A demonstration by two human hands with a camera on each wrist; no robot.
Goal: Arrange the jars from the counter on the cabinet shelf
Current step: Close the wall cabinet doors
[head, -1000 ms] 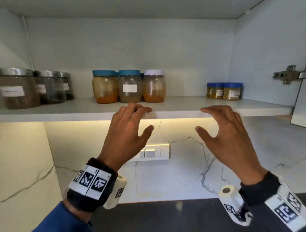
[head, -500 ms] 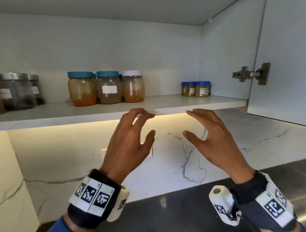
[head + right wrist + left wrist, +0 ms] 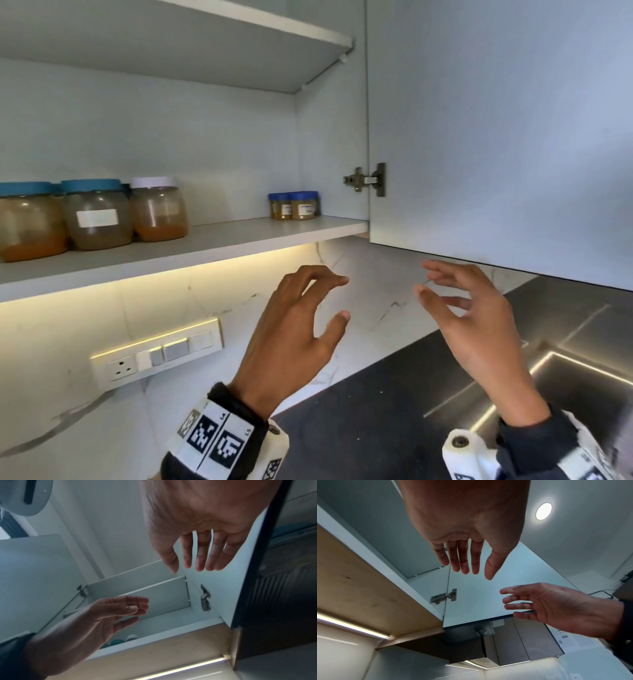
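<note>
Three big jars of orange-brown powder stand in a row at the left of the cabinet shelf [image 3: 239, 236]: two blue-lidded jars [image 3: 97, 214] and a white-lidded jar [image 3: 159, 209]. Small blue-lidded jars [image 3: 296, 205] sit at the shelf's far right corner. My left hand [image 3: 342, 298] hangs below the shelf's front edge, fingers loosely spread, holding nothing. My right hand [image 3: 428, 281] is beside it under the open door's lower edge, also empty, fingers relaxed. In the wrist views my left hand [image 3: 471, 573] and right hand [image 3: 188, 569] show straight, empty fingers.
The open cabinet door [image 3: 496, 137] hangs at the right on a metal hinge [image 3: 368, 180]. An upper shelf [image 3: 205, 41] sits above. A switch panel [image 3: 157, 353] is on the marble backsplash. A dark counter [image 3: 359, 411] and steel sink [image 3: 565, 370] lie below.
The view has swung right and the hands have dropped away from the shelf edge, moving right toward the open door. The steel-lidded jars at the far left have left the view.
</note>
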